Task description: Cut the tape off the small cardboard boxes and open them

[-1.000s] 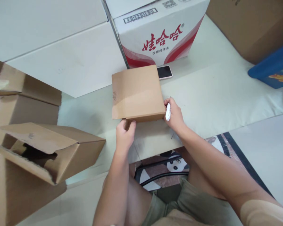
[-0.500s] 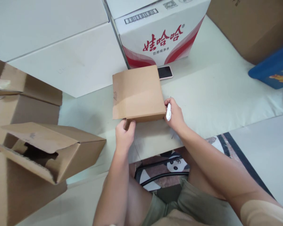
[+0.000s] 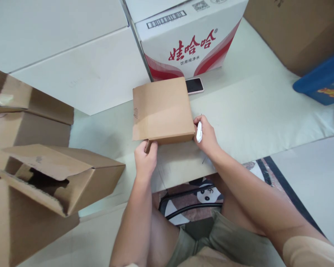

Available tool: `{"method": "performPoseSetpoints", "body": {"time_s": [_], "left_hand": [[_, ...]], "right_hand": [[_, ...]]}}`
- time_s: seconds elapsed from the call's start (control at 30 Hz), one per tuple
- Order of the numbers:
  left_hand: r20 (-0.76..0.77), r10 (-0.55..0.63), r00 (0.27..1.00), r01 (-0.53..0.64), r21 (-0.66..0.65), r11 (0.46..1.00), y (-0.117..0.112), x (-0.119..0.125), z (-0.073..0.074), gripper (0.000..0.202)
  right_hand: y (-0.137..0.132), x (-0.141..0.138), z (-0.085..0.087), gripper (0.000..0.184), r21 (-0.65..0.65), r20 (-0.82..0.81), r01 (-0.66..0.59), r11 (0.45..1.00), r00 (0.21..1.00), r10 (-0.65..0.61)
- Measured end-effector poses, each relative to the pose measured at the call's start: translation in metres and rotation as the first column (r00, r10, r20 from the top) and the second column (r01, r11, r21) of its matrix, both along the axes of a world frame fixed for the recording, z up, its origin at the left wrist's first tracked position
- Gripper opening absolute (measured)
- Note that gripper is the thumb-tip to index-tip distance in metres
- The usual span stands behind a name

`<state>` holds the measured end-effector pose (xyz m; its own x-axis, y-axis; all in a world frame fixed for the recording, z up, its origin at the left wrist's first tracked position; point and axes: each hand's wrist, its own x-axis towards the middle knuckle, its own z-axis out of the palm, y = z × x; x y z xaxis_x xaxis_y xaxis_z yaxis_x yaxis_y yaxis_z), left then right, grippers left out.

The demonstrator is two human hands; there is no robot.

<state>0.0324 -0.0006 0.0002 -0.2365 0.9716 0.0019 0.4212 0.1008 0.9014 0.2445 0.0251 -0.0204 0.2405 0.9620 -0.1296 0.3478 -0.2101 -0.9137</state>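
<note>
Small box: we see a squarish closed-topped brown cardboard box (image 3: 167, 107) in the middle of the view, on a pale green-white table (image 3: 267, 107), its left top flap reaching out past the side.
Left hand: our left hand (image 3: 145, 158) is closed, thumb and fingers pinching a folded brown cardboard tab (image 3: 147, 147) at the box's near left corner.
Right hand: our right hand (image 3: 207, 134) is curled around a slim white plastic-looking object (image 3: 199, 132), its fingertips at the box's near right corner; we cannot tell how firmly they press there.
Phone: a black-screened phone with a pale edge (image 3: 195, 85) lies just behind the box's far right side, which partly covers it.
Printed carton: a white cardboard carton with red lettering and red swooshes (image 3: 192, 55) stands behind both.
Left side: we have large smooth white boxes (image 3: 80, 81) at the far left, and nearer us a tilted brown cardboard carton with an open end (image 3: 100, 189).
Right side: a blue container with an orange picture (image 3: 321, 81) stands beside a large brown cardboard carton (image 3: 297, 33).
Below: a panda-patterned mat (image 3: 208, 194) shows between our legs.
</note>
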Motion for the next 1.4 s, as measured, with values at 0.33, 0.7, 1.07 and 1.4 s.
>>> {"method": "performPoseSetpoints", "body": {"time_s": [0.33, 0.7, 1.07, 1.4], "left_hand": [[0.015, 0.059, 0.998, -0.060, 0.051, 0.997, 0.002, -0.003, 0.001, 0.029], [0.000, 0.070, 0.998, -0.068, 0.268, 0.961, 0.004, -0.007, -0.008, 0.023], [-0.035, 0.032, 0.999, -0.020, 0.314, 0.949, 0.004, -0.014, -0.011, 0.025], [-0.045, 0.034, 0.998, -0.021, 0.263, 0.965, 0.004, -0.020, -0.017, 0.021]], "right_hand": [[0.001, 0.001, -0.005, 0.018, 0.054, -0.057, 0.029, 0.998, 0.998, -0.026], [-0.006, 0.004, -0.021, 0.023, 0.257, -0.253, 0.119, 0.959, 0.966, -0.052], [-0.016, 0.000, -0.012, 0.011, 0.482, 0.186, -0.064, 0.874, 0.982, -0.031], [-0.015, 0.012, 0.001, 0.017, 0.163, 0.621, -0.279, 0.947, 0.774, 0.121]]}}
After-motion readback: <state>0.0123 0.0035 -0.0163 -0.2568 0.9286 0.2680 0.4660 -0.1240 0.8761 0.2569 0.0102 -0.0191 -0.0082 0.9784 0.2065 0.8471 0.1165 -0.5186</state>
